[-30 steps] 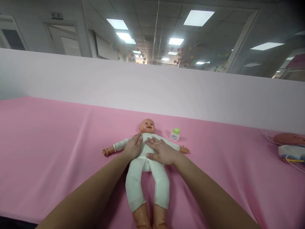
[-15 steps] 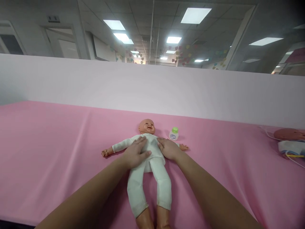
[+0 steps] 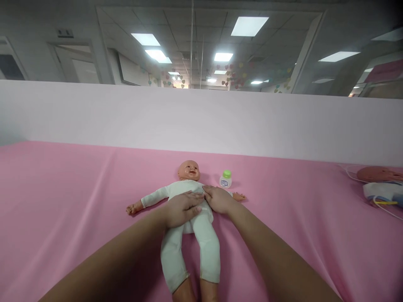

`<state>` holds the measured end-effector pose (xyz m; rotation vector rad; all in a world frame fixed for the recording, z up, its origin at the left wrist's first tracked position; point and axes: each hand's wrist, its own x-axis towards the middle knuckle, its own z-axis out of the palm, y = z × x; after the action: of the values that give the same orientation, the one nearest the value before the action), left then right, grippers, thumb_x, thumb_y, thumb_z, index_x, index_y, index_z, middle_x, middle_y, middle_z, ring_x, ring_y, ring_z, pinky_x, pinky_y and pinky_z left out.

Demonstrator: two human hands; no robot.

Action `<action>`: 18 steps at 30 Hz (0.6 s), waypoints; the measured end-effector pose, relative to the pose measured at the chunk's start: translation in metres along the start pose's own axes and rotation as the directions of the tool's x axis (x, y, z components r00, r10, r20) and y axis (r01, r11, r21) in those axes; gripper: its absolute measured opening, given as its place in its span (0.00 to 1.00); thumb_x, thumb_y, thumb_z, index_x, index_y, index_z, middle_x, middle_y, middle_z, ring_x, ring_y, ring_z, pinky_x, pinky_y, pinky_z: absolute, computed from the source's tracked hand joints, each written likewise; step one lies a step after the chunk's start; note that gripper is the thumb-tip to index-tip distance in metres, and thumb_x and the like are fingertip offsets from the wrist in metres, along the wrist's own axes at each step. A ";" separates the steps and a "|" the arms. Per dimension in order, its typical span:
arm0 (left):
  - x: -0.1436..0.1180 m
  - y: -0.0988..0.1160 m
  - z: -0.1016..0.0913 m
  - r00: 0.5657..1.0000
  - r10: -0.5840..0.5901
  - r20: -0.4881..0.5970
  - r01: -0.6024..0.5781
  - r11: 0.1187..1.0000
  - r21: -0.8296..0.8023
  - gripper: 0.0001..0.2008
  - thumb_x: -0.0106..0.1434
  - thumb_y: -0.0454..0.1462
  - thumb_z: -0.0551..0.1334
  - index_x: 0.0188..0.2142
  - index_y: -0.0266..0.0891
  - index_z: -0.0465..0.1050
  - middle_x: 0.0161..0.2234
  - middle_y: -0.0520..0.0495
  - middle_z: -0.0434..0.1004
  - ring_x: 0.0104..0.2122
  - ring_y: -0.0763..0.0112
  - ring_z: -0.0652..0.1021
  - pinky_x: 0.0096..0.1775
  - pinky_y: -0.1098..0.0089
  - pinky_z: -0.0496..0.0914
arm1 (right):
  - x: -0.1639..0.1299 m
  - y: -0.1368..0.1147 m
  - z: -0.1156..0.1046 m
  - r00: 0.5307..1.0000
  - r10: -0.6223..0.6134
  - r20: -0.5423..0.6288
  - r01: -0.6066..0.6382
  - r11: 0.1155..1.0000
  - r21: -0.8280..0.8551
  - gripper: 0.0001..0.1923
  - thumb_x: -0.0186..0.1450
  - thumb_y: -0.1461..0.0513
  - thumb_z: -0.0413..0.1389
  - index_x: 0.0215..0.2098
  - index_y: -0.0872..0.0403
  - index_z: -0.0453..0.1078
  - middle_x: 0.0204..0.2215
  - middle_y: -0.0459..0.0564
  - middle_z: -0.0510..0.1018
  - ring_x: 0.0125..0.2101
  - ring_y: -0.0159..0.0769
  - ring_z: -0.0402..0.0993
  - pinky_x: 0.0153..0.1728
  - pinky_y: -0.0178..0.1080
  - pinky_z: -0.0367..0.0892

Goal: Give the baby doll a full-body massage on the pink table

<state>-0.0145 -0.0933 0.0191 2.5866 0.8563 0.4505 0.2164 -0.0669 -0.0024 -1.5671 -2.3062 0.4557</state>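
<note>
A baby doll (image 3: 206,245) in a white cloth suit lies on its back, head away from me and arms spread out. My left hand (image 3: 184,207) rests flat across the doll's belly and chest, fingers stretched toward the right. On the right side of its chest lies my right hand (image 3: 218,199), fingers extended and the fingertips close to those of my left. Both palms face down on the cloth and hold nothing. A small clear bottle with a green cap (image 3: 226,179) stands just beyond my right hand, beside the doll's head.
Pink sheeting (image 3: 78,201) with a few creases covers the surface. Along the back runs a low white padded wall (image 3: 201,121), with glass above it. At the far right lies another doll (image 3: 378,174) with white-and-blue cloth and a thin white tube.
My left hand has slid to the right across the doll's chest, turning its fingers sideways toward my right hand. My right hand stays on the chest. The view has shifted slightly.
</note>
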 end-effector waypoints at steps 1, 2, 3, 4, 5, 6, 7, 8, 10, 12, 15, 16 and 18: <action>0.003 -0.006 0.000 1.000 -0.023 -0.008 0.023 1.000 0.015 0.27 0.77 0.48 0.52 0.69 0.40 0.68 0.70 0.42 0.65 0.70 0.54 0.66 0.71 0.51 0.55 | 0.000 -0.001 0.000 1.000 0.000 -0.003 0.000 1.000 0.001 0.26 0.76 0.55 0.45 0.67 0.51 0.69 0.69 0.54 0.69 0.67 0.47 0.68 0.66 0.47 0.61; 0.006 -0.011 0.000 0.999 -0.048 -0.017 0.049 0.998 0.032 0.27 0.77 0.47 0.51 0.69 0.40 0.68 0.70 0.42 0.65 0.70 0.55 0.65 0.72 0.52 0.54 | 0.000 -0.002 0.000 1.000 0.003 -0.005 -0.003 1.000 0.003 0.26 0.76 0.54 0.44 0.68 0.52 0.69 0.69 0.55 0.69 0.67 0.48 0.68 0.66 0.47 0.61; 0.007 -0.017 0.000 0.997 -0.076 -0.031 0.077 0.996 0.051 0.27 0.77 0.47 0.50 0.69 0.39 0.68 0.71 0.42 0.65 0.71 0.56 0.64 0.72 0.52 0.53 | 0.000 -0.003 0.000 1.000 0.007 -0.006 -0.007 1.000 0.002 0.28 0.77 0.52 0.44 0.68 0.53 0.68 0.69 0.56 0.69 0.67 0.49 0.68 0.66 0.48 0.61; 0.007 -0.023 0.000 0.993 -0.103 -0.052 0.106 0.992 0.066 0.28 0.77 0.47 0.50 0.69 0.39 0.67 0.71 0.42 0.64 0.71 0.57 0.63 0.72 0.52 0.52 | -0.001 -0.004 0.000 1.000 0.011 -0.004 -0.011 1.000 -0.004 0.29 0.77 0.52 0.43 0.69 0.55 0.67 0.69 0.57 0.69 0.67 0.50 0.67 0.67 0.49 0.60; 0.007 -0.030 0.000 0.989 -0.128 -0.079 0.134 0.988 0.078 0.28 0.77 0.47 0.49 0.69 0.38 0.67 0.71 0.42 0.64 0.72 0.58 0.63 0.72 0.53 0.52 | -0.001 -0.006 0.000 1.000 0.017 0.001 -0.017 1.000 -0.013 0.29 0.77 0.52 0.43 0.69 0.56 0.66 0.69 0.58 0.68 0.68 0.51 0.66 0.67 0.49 0.60; 0.005 -0.037 0.000 0.983 -0.147 -0.110 0.157 0.984 0.089 0.29 0.77 0.47 0.48 0.70 0.37 0.66 0.71 0.42 0.64 0.72 0.59 0.62 0.72 0.54 0.53 | -0.002 -0.008 0.000 1.000 0.023 0.008 -0.023 0.999 -0.024 0.30 0.77 0.52 0.43 0.70 0.57 0.65 0.69 0.58 0.68 0.68 0.51 0.65 0.67 0.49 0.59; 0.003 -0.044 0.000 0.977 -0.162 -0.139 0.177 0.979 0.103 0.30 0.77 0.48 0.47 0.70 0.36 0.66 0.71 0.42 0.64 0.72 0.60 0.62 0.72 0.56 0.53 | -0.003 -0.010 0.000 0.999 0.028 0.017 -0.028 0.999 -0.035 0.30 0.77 0.52 0.43 0.70 0.58 0.65 0.70 0.59 0.67 0.68 0.51 0.65 0.68 0.49 0.59; 0.000 -0.052 -0.001 0.971 -0.176 -0.160 0.196 0.973 0.121 0.31 0.77 0.48 0.47 0.70 0.35 0.65 0.71 0.42 0.63 0.72 0.60 0.62 0.72 0.56 0.54 | -0.004 -0.011 -0.001 0.999 0.031 0.023 -0.030 0.999 -0.045 0.30 0.77 0.53 0.43 0.71 0.58 0.64 0.70 0.59 0.66 0.69 0.51 0.64 0.68 0.49 0.59; -0.007 -0.068 -0.003 0.955 -0.225 -0.194 0.258 0.952 0.167 0.32 0.76 0.48 0.46 0.71 0.34 0.63 0.72 0.42 0.62 0.72 0.59 0.62 0.72 0.57 0.55 | -0.006 -0.016 -0.003 0.999 0.035 0.034 -0.033 0.998 -0.061 0.30 0.78 0.53 0.42 0.72 0.57 0.62 0.70 0.59 0.66 0.68 0.52 0.65 0.65 0.50 0.62; -0.013 -0.080 -0.006 0.930 -0.300 -0.211 0.344 0.914 0.215 0.33 0.76 0.48 0.45 0.71 0.33 0.63 0.72 0.40 0.62 0.71 0.56 0.65 0.70 0.55 0.58 | -0.009 -0.022 -0.007 0.998 0.047 0.050 -0.043 0.996 -0.082 0.29 0.78 0.54 0.42 0.71 0.56 0.61 0.68 0.60 0.70 0.65 0.53 0.70 0.61 0.51 0.67; -0.016 -0.089 -0.007 0.905 -0.368 -0.214 0.416 0.871 0.262 0.33 0.76 0.49 0.44 0.71 0.33 0.63 0.70 0.38 0.65 0.69 0.53 0.68 0.69 0.54 0.60 | -0.018 -0.040 -0.020 0.988 0.118 0.101 -0.105 0.986 -0.129 0.27 0.77 0.56 0.43 0.70 0.56 0.63 0.64 0.62 0.74 0.60 0.56 0.75 0.56 0.52 0.70; -0.016 -0.089 -0.007 0.904 -0.372 -0.211 0.419 0.866 0.272 0.33 0.76 0.49 0.44 0.71 0.33 0.63 0.70 0.37 0.65 0.69 0.53 0.68 0.69 0.54 0.60 | -0.023 -0.050 -0.025 0.981 0.151 0.124 -0.132 0.980 -0.152 0.27 0.77 0.57 0.43 0.70 0.57 0.62 0.65 0.63 0.73 0.61 0.57 0.74 0.56 0.53 0.70; -0.015 -0.088 -0.006 0.906 -0.369 -0.207 0.417 0.863 0.285 0.33 0.76 0.49 0.43 0.71 0.33 0.63 0.70 0.36 0.65 0.69 0.53 0.68 0.69 0.54 0.60 | -0.037 -0.074 -0.035 0.965 0.191 0.177 -0.155 0.968 -0.198 0.30 0.76 0.59 0.46 0.73 0.61 0.57 0.72 0.66 0.61 0.69 0.58 0.63 0.63 0.54 0.64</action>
<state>-0.0729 -0.0357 -0.0175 2.5779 1.5943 0.4056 0.1833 -0.1246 0.0581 -1.9021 -2.4243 0.4696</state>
